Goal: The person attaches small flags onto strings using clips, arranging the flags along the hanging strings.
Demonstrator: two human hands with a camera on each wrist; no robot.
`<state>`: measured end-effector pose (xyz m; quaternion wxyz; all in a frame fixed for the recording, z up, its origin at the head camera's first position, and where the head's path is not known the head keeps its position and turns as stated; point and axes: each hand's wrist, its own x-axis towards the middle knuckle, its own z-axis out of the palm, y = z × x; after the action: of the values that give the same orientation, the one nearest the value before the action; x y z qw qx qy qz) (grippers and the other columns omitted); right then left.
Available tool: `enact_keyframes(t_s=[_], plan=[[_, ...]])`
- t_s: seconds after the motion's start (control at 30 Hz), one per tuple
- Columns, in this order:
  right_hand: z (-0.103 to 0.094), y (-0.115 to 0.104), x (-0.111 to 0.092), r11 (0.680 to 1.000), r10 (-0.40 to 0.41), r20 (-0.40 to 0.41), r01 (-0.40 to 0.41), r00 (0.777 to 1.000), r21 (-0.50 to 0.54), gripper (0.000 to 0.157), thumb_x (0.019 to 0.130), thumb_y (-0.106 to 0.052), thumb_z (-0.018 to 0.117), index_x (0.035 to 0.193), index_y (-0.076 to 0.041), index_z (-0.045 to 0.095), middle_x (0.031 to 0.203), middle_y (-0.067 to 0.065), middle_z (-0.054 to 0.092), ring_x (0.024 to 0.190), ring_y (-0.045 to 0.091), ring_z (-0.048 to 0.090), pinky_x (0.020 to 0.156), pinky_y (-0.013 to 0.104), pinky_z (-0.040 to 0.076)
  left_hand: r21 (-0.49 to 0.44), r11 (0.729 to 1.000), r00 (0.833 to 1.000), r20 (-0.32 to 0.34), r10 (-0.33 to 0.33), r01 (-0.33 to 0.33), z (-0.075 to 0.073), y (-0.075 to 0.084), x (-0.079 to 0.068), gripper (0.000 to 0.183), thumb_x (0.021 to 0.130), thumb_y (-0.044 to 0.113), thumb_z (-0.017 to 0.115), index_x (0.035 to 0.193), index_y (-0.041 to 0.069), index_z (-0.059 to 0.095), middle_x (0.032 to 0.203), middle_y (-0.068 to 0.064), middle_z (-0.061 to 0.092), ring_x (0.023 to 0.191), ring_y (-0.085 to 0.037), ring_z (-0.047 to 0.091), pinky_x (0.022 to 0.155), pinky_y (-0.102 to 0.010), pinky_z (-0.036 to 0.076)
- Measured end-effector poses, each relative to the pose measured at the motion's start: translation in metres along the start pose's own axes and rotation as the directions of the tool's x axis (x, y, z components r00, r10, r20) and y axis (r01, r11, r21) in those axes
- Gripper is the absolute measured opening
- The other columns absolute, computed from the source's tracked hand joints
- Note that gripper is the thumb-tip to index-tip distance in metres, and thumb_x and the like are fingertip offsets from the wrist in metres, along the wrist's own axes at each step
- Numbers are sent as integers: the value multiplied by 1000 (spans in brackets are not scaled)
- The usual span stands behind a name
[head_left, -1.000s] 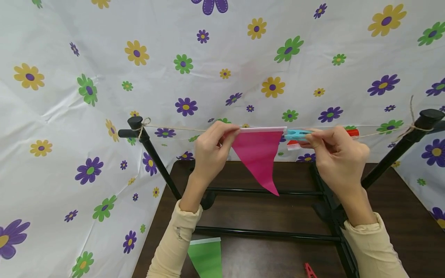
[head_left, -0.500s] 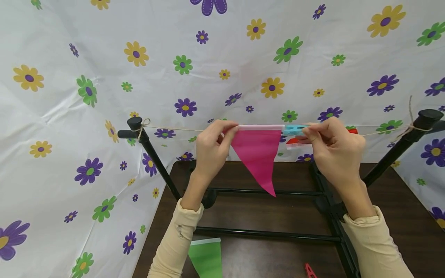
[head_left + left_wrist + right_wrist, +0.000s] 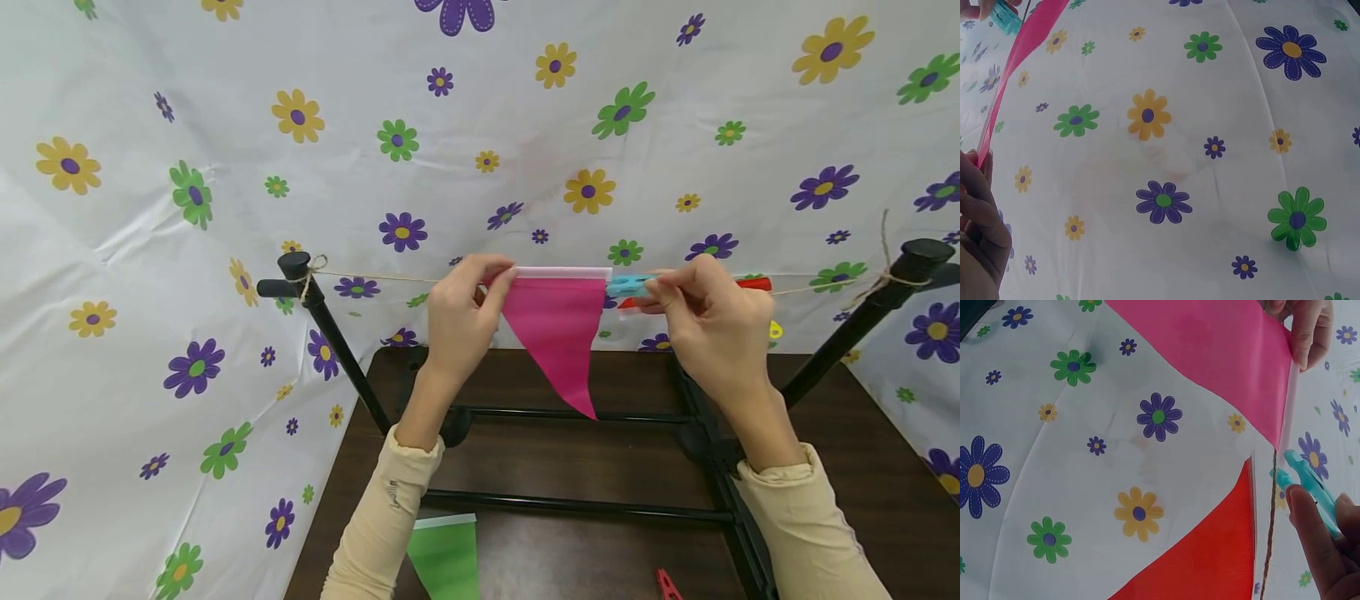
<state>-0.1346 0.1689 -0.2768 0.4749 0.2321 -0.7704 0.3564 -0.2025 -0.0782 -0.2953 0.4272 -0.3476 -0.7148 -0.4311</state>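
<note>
My left hand (image 3: 461, 325) pinches the top left corner of a pink pennant (image 3: 555, 325) with a pale top band, held up along a twine line (image 3: 382, 277). At its other top corner, my right hand (image 3: 716, 333) pinches a light blue clothespin (image 3: 628, 286). In the right wrist view the clothespin (image 3: 1313, 484) has its prongs parted, tips close to the twine (image 3: 1270, 537) and the pennant's corner. A red pennant (image 3: 1210, 537) hangs right beside it, mostly hidden behind my right hand in the head view.
The twine is tied to two black posts (image 3: 330, 333) (image 3: 862, 321) of a frame standing on a dark wooden table (image 3: 570, 542). A red clip (image 3: 753, 284) sits on the line at right. A green pennant (image 3: 448, 554) and a red clothespin (image 3: 667, 585) lie in front.
My right hand and the blue clothespin have shifted slightly left, along with the pink pennant's right corner. A small yellow bit now shows beside the right hand. The left hand keeps its pinch.
</note>
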Motion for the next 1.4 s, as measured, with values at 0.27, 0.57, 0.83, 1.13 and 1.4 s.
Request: enact_keyframes(t_s=[0.27, 0.57, 0.83, 1.13, 1.4], plan=[[-2, 6, 1, 1000, 13, 74, -11, 997, -21, 18, 84, 19, 74, 94, 15, 59, 92, 28, 74, 92, -26, 55, 71, 5, 46, -23, 1000, 1000, -12, -11, 10, 3, -3, -1, 10, 95, 2, 73, 102, -4, 71, 92, -16, 73, 62, -20, 55, 53, -28, 47], [-3, 1, 9, 999, -8, 22, 9, 1000, -44, 13, 87, 18, 71, 93, 13, 60, 91, 24, 76, 88, -16, 64, 53, 6, 33, -63, 998, 1000, -7, -23, 23, 3, -4, -2, 11, 95, 2, 74, 103, -4, 71, 93, -16, 73, 59, -20, 56, 52, -28, 48], [-3, 1, 21, 982, -135, 64, 142, 989, -125, 15, 86, 20, 71, 90, 11, 59, 85, 24, 75, 58, 36, 68, 53, 8, 23, -85, 996, 999, 32, -36, 39, 4, -5, -2, 9, 95, 2, 74, 103, -3, 72, 93, -15, 74, 64, -20, 59, 52, -26, 47], [2, 1, 19, 957, -225, 157, 248, 962, -148, 26, 78, 20, 76, 90, 4, 59, 80, 20, 73, 41, 14, 32, 42, 25, 25, -56, 997, 997, 61, -55, 58, 5, -7, -2, 13, 95, 3, 74, 106, -3, 72, 96, -16, 74, 60, -19, 54, 54, -26, 47], [1, 3, 28, 955, -223, 186, 253, 957, -154, 23, 83, 17, 74, 89, 2, 58, 80, 19, 74, 41, 17, 37, 42, 27, 27, -35, 998, 996, 65, -55, 57, 5, -7, -2, 13, 94, 3, 74, 105, -3, 72, 97, -15, 74, 61, -19, 53, 56, -26, 46]])
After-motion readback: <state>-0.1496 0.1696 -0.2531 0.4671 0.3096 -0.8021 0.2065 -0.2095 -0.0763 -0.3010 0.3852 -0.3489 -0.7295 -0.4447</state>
